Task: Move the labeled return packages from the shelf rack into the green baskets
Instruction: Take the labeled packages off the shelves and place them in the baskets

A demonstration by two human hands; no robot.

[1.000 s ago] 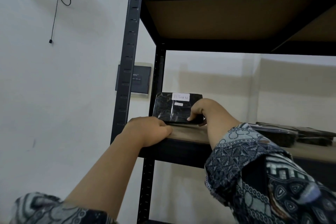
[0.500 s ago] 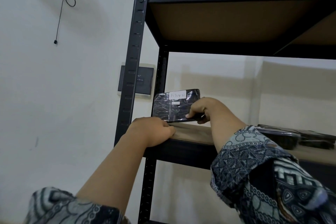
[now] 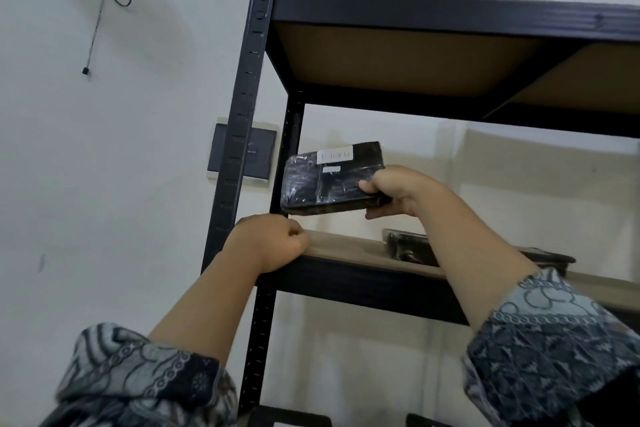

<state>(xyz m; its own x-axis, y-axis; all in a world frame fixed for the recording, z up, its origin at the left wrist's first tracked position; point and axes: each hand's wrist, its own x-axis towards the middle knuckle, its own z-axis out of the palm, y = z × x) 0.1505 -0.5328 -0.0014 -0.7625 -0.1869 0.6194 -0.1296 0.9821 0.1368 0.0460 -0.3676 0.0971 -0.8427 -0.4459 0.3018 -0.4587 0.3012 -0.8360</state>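
From the head camera, the right hand [image 3: 398,192] pinched the right end of a black plastic-wrapped package [image 3: 330,180], thumb on top and fingers curled beneath. The package hung tilted in the air above the left end of the shelf board [image 3: 346,248], clear of the wood, with its white label [image 3: 335,155] facing the camera; the writing on it was too blurred to read. The left hand [image 3: 268,243] was curled shut over the front edge of the shelf rack [image 3: 249,97], beside the front upright, apparently for support. More dark wrapped packages [image 3: 412,246] lay flat on the board further right, partly hidden behind the right forearm. No green basket appeared in view, so the drop point lay somewhere outside the frame.

The grip caught only one end of the package, and the wrap looked glossy. As a judgement, the free end could sag and slide from the fingers during the carry, or clip the rack upright on its way out.
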